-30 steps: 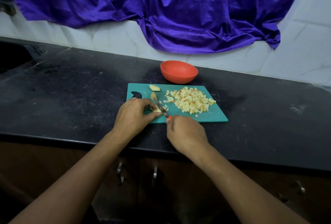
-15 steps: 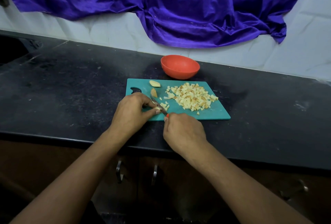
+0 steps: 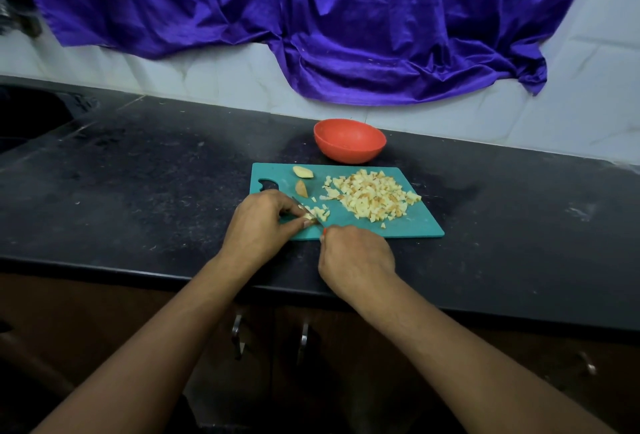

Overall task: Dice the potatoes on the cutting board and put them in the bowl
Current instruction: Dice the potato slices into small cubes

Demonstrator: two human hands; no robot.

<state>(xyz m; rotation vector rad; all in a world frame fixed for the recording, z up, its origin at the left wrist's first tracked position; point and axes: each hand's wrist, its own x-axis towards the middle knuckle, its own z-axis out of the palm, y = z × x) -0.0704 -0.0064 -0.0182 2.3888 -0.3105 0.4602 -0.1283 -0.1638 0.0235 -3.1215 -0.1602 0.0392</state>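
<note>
A teal cutting board (image 3: 415, 225) lies on the black counter. A large heap of diced potato (image 3: 372, 198) covers its right half, and two uncut wedges (image 3: 302, 177) lie near its back left. My left hand (image 3: 258, 225) pinches a small potato piece (image 3: 309, 216) at the board's front left, beside a few fresh dice (image 3: 322, 212). My right hand (image 3: 355, 258) grips a knife by its red handle; the blade (image 3: 304, 210) crosses that piece. An orange bowl (image 3: 349, 140) stands behind the board; it looks empty.
Purple cloth (image 3: 329, 24) hangs over the white tiled wall behind the counter (image 3: 138, 184). A dark sink recess (image 3: 31, 114) lies at the far left. Cabinet doors with metal handles (image 3: 237, 329) sit below the counter's front edge.
The knife has kept chopping the piece under my left fingers, and a few more dice lie beside the blade. Both hands stay at the board's front left corner.
</note>
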